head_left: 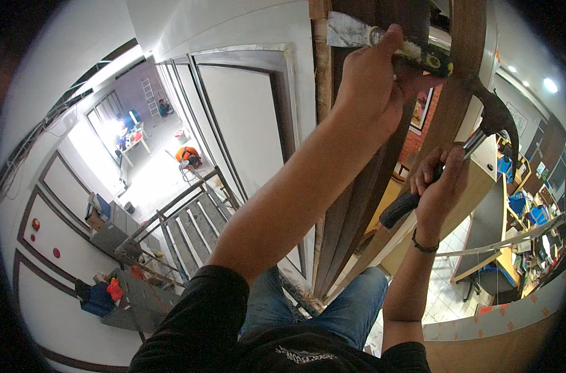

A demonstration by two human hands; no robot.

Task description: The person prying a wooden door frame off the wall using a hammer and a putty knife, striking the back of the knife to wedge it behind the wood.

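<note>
My left hand (375, 84) is raised and closed round a putty knife (348, 31) held sideways. Its pale, smeared blade points left and overlaps the edge of the brown wooden frame (382, 146); whether it has gone into a gap, I cannot tell. The worn dark handle, with a yellowish end, points right. Lower down, my right hand (442, 177) grips a claw hammer (495, 115) by its black rubber grip, the metal shaft slanting up to the right. The dark hammer head is up beside the handle end of the putty knife, seemingly a small distance from it.
Slatted metal scaffolding (199, 227) stands at the lower left. A white panelled wall (236, 102) adjoins the frame. Far below, a person in orange (188, 155) bends over the floor. Grey cabinets (131, 304) line the left wall; cluttered desks (491, 255) fill the room at right.
</note>
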